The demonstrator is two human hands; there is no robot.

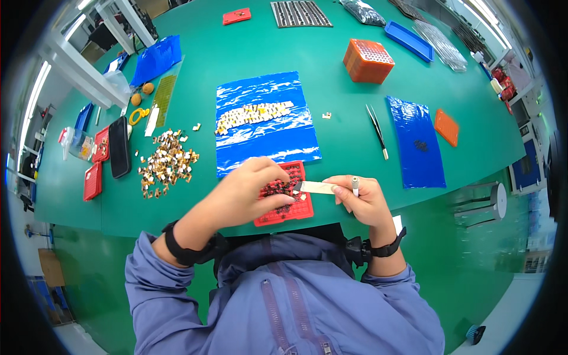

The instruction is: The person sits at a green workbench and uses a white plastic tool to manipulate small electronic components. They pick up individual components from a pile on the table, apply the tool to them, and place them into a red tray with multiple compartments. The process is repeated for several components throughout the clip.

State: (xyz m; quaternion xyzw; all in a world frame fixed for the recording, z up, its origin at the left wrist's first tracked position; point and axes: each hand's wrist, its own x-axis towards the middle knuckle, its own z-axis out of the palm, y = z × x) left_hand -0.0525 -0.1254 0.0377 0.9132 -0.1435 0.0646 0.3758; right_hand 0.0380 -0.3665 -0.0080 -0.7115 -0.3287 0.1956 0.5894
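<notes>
Head view: a red tray (281, 217), rigid, rectangular and finely pocketed, is lying at the near edge of the table (343, 139), its far end meeting a glossy blue sheet (266, 148). Small black parts (273, 189) are crowding its surface in an uneven, gritty layer. Over it, a pale strip (320, 187), flat, thin and smooth with a dark left end, is reaching in from the right. The right hand (365, 198) is pinching this strip between thumb and fingers, the wrist bending inward, and is also carrying a short white cylinder (355, 186) upright among its fingers. The left hand (248, 184) is arching across the tray's left side, thumb and forefinger curving apart like a loose C; whether its fingertips are touching the parts, I cannot tell. Both forearms are angling in from the near side. Beyond the tray, the crinkled sheet is bearing close rows of little pale pieces (257, 116). To the left, angular gold-and-white pieces (168, 163) are lying in a loose heap. To the right, slim pointed tweezers (377, 133) are resting on the smooth green tabletop, and farther off a boxy orange stack (368, 62) is standing.
</notes>
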